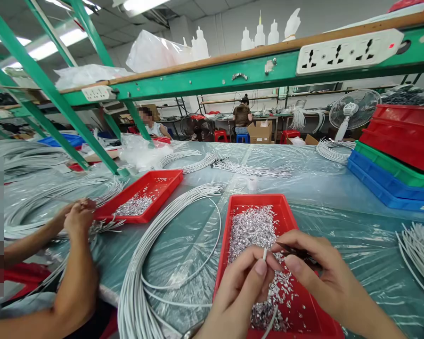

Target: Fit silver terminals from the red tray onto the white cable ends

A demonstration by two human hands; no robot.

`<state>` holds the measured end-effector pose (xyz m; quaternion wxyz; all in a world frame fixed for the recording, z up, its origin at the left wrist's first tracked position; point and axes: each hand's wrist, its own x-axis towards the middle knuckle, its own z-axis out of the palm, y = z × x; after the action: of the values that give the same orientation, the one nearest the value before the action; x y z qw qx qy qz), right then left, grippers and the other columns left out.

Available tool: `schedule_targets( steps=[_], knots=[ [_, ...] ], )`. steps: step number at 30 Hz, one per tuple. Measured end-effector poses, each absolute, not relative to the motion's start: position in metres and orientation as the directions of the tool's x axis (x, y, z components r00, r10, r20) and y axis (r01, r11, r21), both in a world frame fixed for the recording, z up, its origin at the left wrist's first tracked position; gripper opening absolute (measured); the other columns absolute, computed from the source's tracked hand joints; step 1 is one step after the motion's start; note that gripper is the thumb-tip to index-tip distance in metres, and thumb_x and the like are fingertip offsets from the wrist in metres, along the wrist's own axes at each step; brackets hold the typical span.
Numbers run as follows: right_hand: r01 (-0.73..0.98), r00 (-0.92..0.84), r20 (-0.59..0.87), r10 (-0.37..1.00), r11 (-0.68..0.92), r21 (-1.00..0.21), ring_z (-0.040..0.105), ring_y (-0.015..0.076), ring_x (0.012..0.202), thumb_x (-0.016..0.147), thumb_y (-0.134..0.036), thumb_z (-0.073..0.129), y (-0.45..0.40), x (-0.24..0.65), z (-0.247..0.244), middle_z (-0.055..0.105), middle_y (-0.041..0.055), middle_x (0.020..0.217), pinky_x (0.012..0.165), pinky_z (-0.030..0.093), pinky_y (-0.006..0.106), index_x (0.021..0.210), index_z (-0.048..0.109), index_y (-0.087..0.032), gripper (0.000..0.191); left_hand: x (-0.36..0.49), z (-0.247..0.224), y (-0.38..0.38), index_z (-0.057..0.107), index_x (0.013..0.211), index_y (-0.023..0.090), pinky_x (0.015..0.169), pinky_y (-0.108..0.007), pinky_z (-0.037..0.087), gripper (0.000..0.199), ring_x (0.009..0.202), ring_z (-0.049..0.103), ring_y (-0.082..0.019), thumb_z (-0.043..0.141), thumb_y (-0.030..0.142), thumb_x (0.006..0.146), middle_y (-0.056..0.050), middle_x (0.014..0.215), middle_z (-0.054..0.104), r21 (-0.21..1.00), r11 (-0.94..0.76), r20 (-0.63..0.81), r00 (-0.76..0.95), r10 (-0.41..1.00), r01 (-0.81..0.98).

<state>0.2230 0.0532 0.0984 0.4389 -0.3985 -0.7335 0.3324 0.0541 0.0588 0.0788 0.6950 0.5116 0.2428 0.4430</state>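
Nearest hand: your left hand, lower centre-right of the frame, its grip clamped on a white cable end between thumb and fingers.
Far left: a co-worker's hands meet beside a red tray holding some silvery bits.
Left of centre: a coil of white cables lies on the film-covered counter.
Under your hands: another red tray, spread with small silvery pieces.
Cable end: just above that tray, tip up, long axis near upright with a slight rightward lean; it lies left of your dark tool.
Nearer hand: your left has it; your right fingertips are just beside it, contact unclear.
Right hand: your grip is closed on the tool, whose kind you cannot tell.
Right edge: more white cables, below stacked trays.
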Motion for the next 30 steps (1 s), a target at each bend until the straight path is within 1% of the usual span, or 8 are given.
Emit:
schedule_targets(
  steps=[4,10,14,17,19,21,25,30],
  knots=[
    [0.343,-0.282,0.393,0.875,0.474,-0.811,0.06,0.0156,0.071,0.097,-0.035,0.051,0.052,0.222,0.102,0.066,0.0007,0.087,0.061,0.045,0.023,0.089,0.061,-0.023,0.018,0.053,0.076,0.058,0.057,0.08,0.016,0.048,-0.022,0.021,0.039,0.048,0.019,-0.007,0.054,0.054,0.089,0.008,0.054,0.027,0.943,0.074,0.089,0.46,0.884,-0.324],
    [0.433,-0.298,0.408,0.863,0.504,-0.747,0.062,0.0166,0.071,0.096,-0.034,0.052,0.052,0.219,0.1,0.067,0.0006,0.084,0.057,0.045,0.024,0.091,0.061,-0.023,0.016,0.055,0.073,0.059,0.057,0.079,0.016,0.047,-0.02,0.021,0.037,0.05,0.025,-0.007,0.057,0.051,0.088,0.006,0.054,0.034,0.947,0.039,0.111,0.438,0.892,-0.319],
    [0.465,-0.301,0.43,0.851,0.525,-0.713,0.061,0.0152,0.067,0.096,-0.033,0.053,0.052,0.219,0.099,0.066,-0.0008,0.079,0.057,0.045,0.024,0.09,0.06,-0.023,0.014,0.053,0.072,0.056,0.062,0.074,0.015,0.044,-0.019,0.024,0.035,0.046,0.033,-0.005,0.06,0.048,0.087,0.002,0.055,0.048,0.958,0.05,0.082,0.435,0.897,-0.284],
    [0.478,-0.334,0.406,0.851,0.524,-0.705,0.061,0.0152,0.066,0.095,-0.033,0.053,0.05,0.22,0.1,0.066,-0.0011,0.076,0.057,0.046,0.024,0.09,0.06,-0.023,0.014,0.05,0.071,0.052,0.07,0.08,0.016,0.044,-0.019,0.033,0.032,0.043,0.044,-0.007,0.06,0.045,0.087,0.0,0.051,0.056,0.98,0.008,0.07,0.378,0.923,-0.199],
    [0.493,-0.344,0.399,0.85,0.525,-0.694,0.062,0.0164,0.068,0.095,-0.034,0.054,0.048,0.219,0.102,0.067,0.0001,0.079,0.057,0.046,0.025,0.092,0.061,-0.023,0.014,0.049,0.071,0.051,0.074,0.084,0.018,0.046,-0.02,0.039,0.025,0.043,0.05,-0.009,0.061,0.04,0.088,0.0,0.048,0.058,0.985,-0.1,0.138,0.301,0.943,-0.139],
    [0.496,-0.36,0.399,0.843,0.536,-0.684,0.063,0.0171,0.069,0.094,-0.035,0.054,0.047,0.218,0.102,0.069,0.0015,0.083,0.057,0.047,0.025,0.091,0.062,-0.022,0.015,0.048,0.07,0.051,0.076,0.087,0.022,0.047,-0.02,0.042,0.018,0.044,0.054,-0.01,0.061,0.031,0.088,0.0,0.051,0.063,0.957,-0.28,0.29,0.234,0.928,-0.075],
    [0.509,-0.363,0.44,0.821,0.57,-0.644,0.064,0.0171,0.067,0.095,-0.035,0.054,0.046,0.215,0.099,0.069,0.0017,0.083,0.054,0.046,0.025,0.091,0.063,-0.022,0.016,0.045,0.07,0.055,0.075,0.097,0.024,0.054,-0.02,0.049,0.021,0.056,0.065,-0.013,0.062,0.012,0.085,-0.002,0.071,0.074,0.779,-0.623,0.603,0.192,0.774,0.064],
    [0.478,-0.361,0.556,0.749,0.66,-0.579,0.063,0.0145,0.066,0.096,-0.029,0.054,0.047,0.214,0.095,0.067,-0.0015,0.083,0.054,0.044,0.023,0.1,0.06,-0.023,0.01,0.04,0.066,0.058,0.068,0.108,0.022,0.06,-0.018,0.053,0.03,0.062,0.068,-0.011,0.062,0.006,0.084,-0.001,0.08,0.075,0.643,-0.755,0.717,0.246,0.652,0.126]
  ],
)
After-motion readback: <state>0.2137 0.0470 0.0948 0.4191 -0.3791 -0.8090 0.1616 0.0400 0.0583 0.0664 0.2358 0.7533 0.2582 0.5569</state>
